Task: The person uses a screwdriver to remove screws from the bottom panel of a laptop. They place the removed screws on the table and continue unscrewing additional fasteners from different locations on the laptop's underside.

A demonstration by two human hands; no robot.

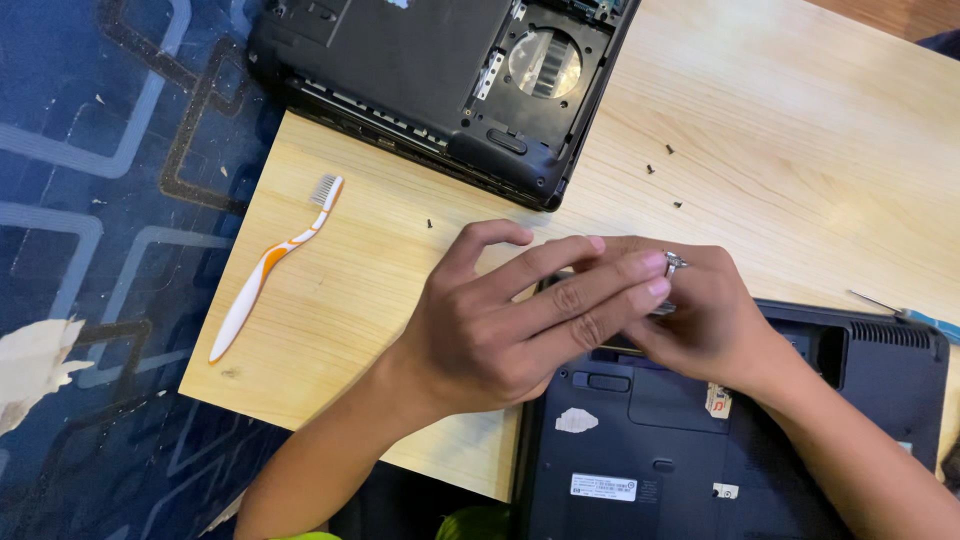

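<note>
both hands met over the near laptop [700, 450], which lay upside down at the table's [800, 150] front edge. left hand [520, 320] lay across the right, fingers stretched flat, thumb lifted. right hand [710, 320] mostly hidden beneath; a small metal part [674, 264] showed at its fingertips, pinched there. whether the left hand gripped anything, could not tell. second laptop [430, 70], base open, sat at the far edge. loose screws [650, 169] lay between the two. orange-and-white toothbrush [270, 265] lay well left. screwdriver [900, 312] at right.
</note>
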